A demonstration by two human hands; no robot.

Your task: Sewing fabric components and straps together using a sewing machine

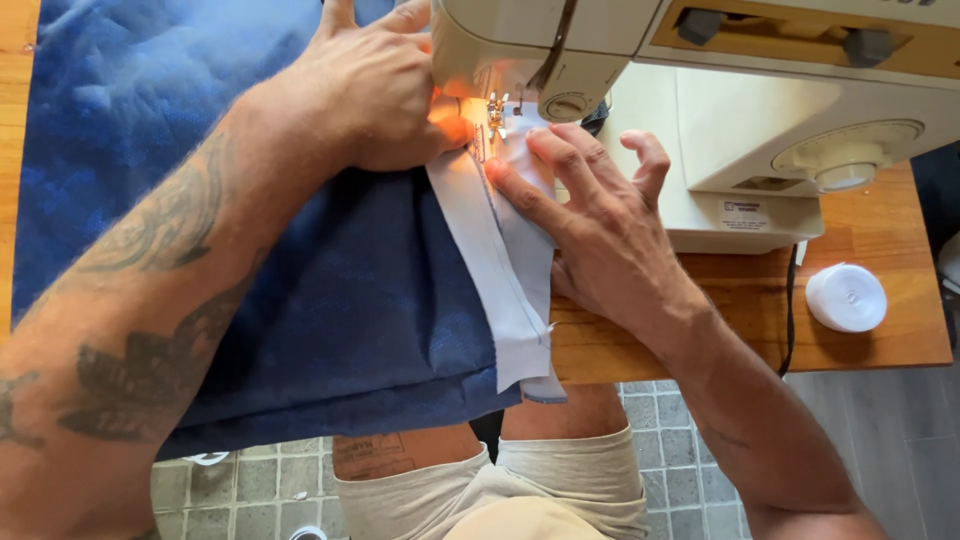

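Two hands, left hand (365, 90) and right hand (600, 225), press flat, gripping nothing, on one pale strip (500, 270).

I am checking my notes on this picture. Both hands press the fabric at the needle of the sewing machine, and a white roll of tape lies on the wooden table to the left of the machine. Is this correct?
Not quite. In the head view the white roll of tape lies to the right of the sewing machine, not the left. The rest holds: the left hand and right hand press the fabric at the needle, on the wooden table.
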